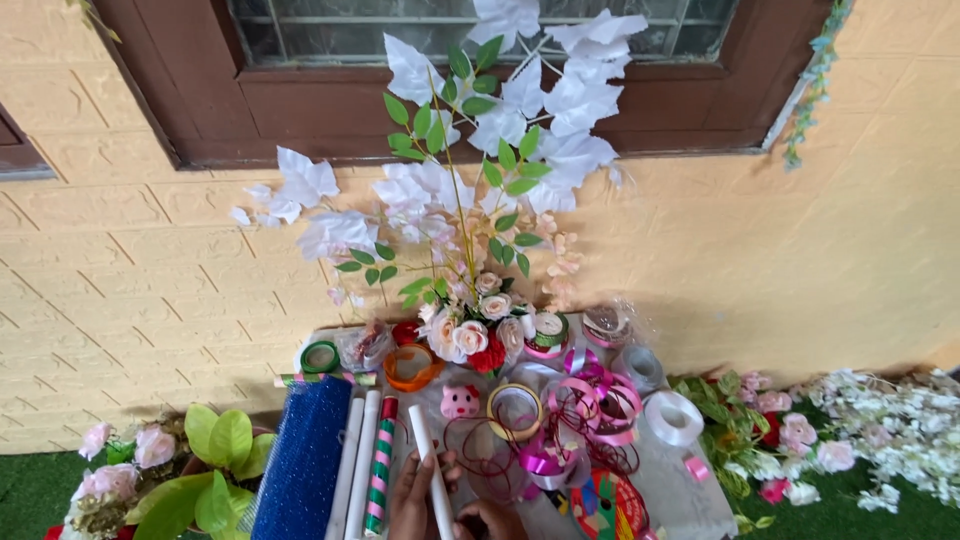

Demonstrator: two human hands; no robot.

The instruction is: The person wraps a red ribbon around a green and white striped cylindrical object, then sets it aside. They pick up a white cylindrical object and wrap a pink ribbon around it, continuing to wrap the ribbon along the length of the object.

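Note:
At the bottom edge of the head view, my left hand [413, 495] wraps around a white rolled paper tube [427, 450] that points up and left over the table. My right hand [487, 520] grips the lower end of the same tube, fingers closed. Just beyond the tube lie a small pink pig figure [460, 401], a roll of clear tape [514, 410] and tangled dark red and pink ribbon [590, 400]. To the left of my hands lie a striped wrapping roll [380, 465], two white rolls [352, 460] and a blue glittery roll [303, 460].
A small grey table [690, 500] stands against a yellow brick-pattern wall under a brown window frame [330, 110]. A bouquet of white leaves, green sprigs and pale roses [470, 250] rises at its back. Ribbon spools [672, 416], artificial flowers right [800, 430] and left [130, 460], green turf.

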